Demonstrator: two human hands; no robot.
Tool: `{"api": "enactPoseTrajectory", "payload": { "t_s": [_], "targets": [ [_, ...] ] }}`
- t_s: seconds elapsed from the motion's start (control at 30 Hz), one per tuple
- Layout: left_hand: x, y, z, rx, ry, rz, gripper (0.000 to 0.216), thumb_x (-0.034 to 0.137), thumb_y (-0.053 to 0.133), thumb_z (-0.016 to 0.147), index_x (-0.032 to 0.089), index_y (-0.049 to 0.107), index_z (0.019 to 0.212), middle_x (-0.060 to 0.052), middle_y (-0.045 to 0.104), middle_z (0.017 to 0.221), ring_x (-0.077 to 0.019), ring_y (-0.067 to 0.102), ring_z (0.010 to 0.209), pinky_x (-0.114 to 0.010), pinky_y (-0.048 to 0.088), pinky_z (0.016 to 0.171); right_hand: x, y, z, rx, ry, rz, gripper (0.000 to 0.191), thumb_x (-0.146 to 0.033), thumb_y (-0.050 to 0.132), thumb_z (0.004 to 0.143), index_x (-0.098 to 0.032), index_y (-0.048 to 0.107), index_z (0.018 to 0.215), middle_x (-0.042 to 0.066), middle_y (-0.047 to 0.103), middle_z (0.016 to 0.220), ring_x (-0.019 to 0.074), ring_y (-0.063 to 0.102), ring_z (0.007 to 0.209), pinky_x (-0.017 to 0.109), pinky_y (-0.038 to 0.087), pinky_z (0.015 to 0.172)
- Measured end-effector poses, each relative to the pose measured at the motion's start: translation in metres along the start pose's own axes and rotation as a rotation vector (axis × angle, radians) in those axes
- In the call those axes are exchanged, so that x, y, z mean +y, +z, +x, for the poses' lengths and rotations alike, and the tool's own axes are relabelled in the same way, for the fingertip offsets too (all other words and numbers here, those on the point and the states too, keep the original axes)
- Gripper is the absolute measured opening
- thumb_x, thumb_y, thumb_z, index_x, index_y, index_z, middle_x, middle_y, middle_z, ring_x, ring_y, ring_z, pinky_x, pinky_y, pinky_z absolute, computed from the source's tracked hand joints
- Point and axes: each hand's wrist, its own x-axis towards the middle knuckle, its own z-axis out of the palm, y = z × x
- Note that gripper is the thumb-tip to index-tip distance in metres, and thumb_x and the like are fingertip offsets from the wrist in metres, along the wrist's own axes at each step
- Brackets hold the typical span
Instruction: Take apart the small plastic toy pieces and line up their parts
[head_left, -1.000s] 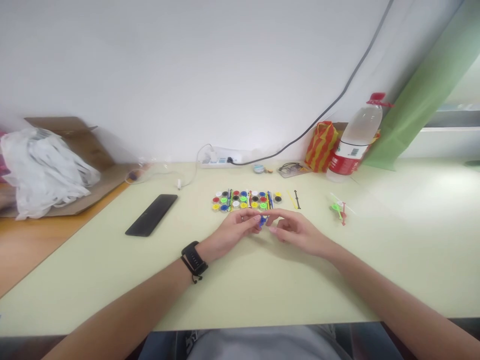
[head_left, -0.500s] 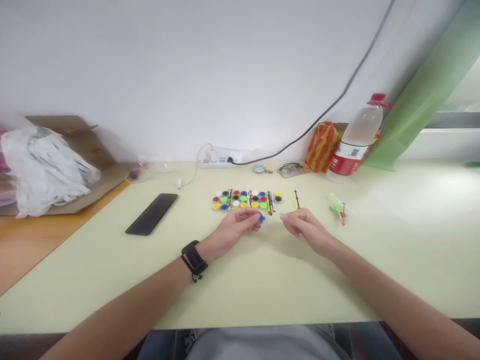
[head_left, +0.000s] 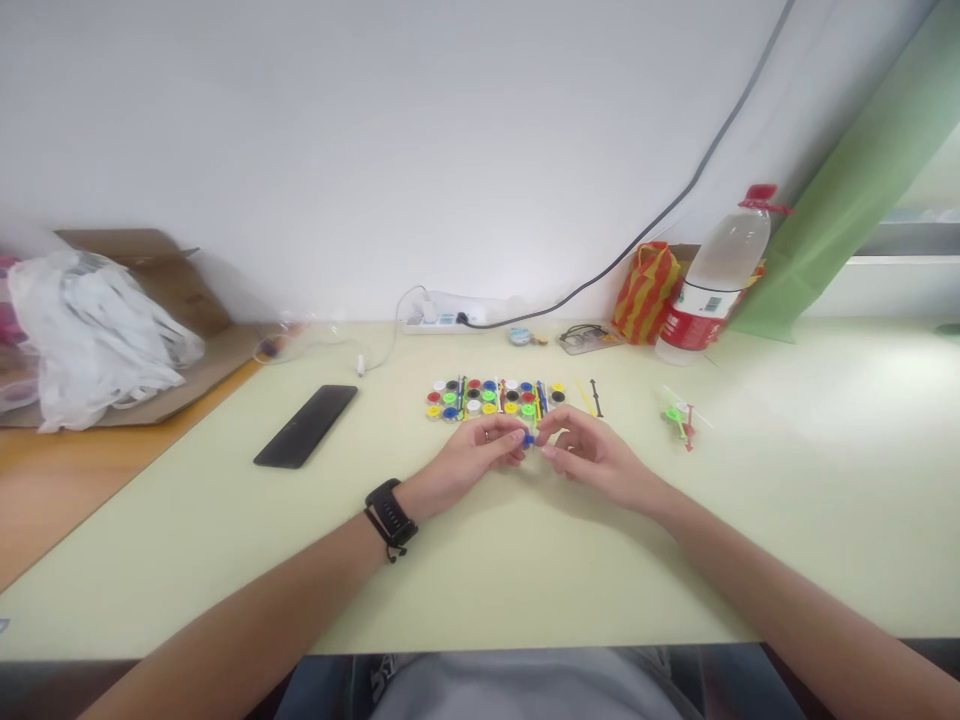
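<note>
My left hand [head_left: 474,459] and my right hand [head_left: 592,460] meet over the pale green table [head_left: 480,560], fingertips pinched together on a small blue piece [head_left: 529,438]. A black watch sits on my left wrist. Just beyond the fingers lies a set of small coloured round pieces [head_left: 491,398] in rows, with thin coloured sticks among them. A yellow stick [head_left: 584,397] and a black stick [head_left: 595,397] lie to the right of the set. Further right rests a small green and red assembled piece [head_left: 681,421].
A black phone [head_left: 305,426] lies to the left. Along the wall are a power strip [head_left: 442,319] with cables, a striped bag [head_left: 645,290] and a water bottle [head_left: 716,275]. A white plastic bag [head_left: 90,335] on cardboard sits at far left.
My right hand, which had drawn away to the right half a second ago, has come back to the left hand and pinches the blue piece with it again.
</note>
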Motion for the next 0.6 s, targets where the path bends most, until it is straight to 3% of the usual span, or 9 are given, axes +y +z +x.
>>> {"api": "enactPoseTrajectory", "payload": {
  "t_s": [0.27, 0.37, 0.5, 0.53, 0.6],
  "targets": [
    [-0.002, 0.0, 0.0, 0.008, -0.004, -0.012, 0.036, 0.044, 0.082, 0.083, 0.017, 0.074, 0.105, -0.006, 0.07, 0.093, -0.0163, 0.064, 0.084, -0.033, 0.05, 0.085, -0.001, 0.0, -0.001, -0.009, -0.012, -0.04, 0.033, -0.042, 0.065, 0.095, -0.024, 0.058, 0.123, 0.007, 0.066, 0.111, 0.013, 0.059, 0.069, 0.03, 0.054, 0.065],
    [-0.001, 0.0, 0.0, 0.017, -0.021, -0.027, 0.035, 0.044, 0.082, 0.083, 0.016, 0.074, 0.102, -0.004, 0.068, 0.087, -0.0151, 0.063, 0.081, -0.032, 0.05, 0.083, 0.001, 0.0, -0.002, 0.041, -0.036, -0.022, 0.048, -0.041, 0.063, 0.097, -0.029, 0.047, 0.14, 0.004, 0.064, 0.106, 0.0133, 0.06, 0.068, 0.03, 0.053, 0.064],
    [0.002, 0.002, 0.0, 0.024, -0.041, -0.029, 0.035, 0.045, 0.083, 0.081, 0.015, 0.074, 0.097, -0.005, 0.067, 0.085, -0.0152, 0.062, 0.08, -0.031, 0.049, 0.08, 0.01, 0.001, -0.005, 0.132, -0.145, -0.17, 0.074, -0.041, 0.064, 0.096, -0.035, 0.024, 0.158, 0.004, 0.06, 0.109, 0.012, 0.056, 0.064, 0.029, 0.051, 0.063],
    [0.002, 0.002, 0.0, 0.019, -0.042, -0.025, 0.036, 0.046, 0.083, 0.082, 0.014, 0.074, 0.097, -0.005, 0.067, 0.086, -0.0151, 0.061, 0.08, -0.03, 0.049, 0.08, 0.012, 0.001, -0.006, 0.14, -0.169, -0.221, 0.071, -0.043, 0.065, 0.095, -0.034, 0.029, 0.156, 0.004, 0.06, 0.109, 0.012, 0.055, 0.064, 0.029, 0.05, 0.063],
    [0.002, 0.002, -0.001, 0.011, -0.035, -0.014, 0.036, 0.046, 0.082, 0.082, 0.014, 0.074, 0.096, -0.005, 0.068, 0.086, -0.0149, 0.061, 0.079, -0.03, 0.049, 0.079, 0.014, 0.0, -0.006, 0.119, -0.193, -0.326, 0.041, -0.047, 0.064, 0.096, -0.027, 0.058, 0.131, 0.002, 0.061, 0.094, 0.0125, 0.051, 0.061, 0.028, 0.046, 0.06]
  ]
}}
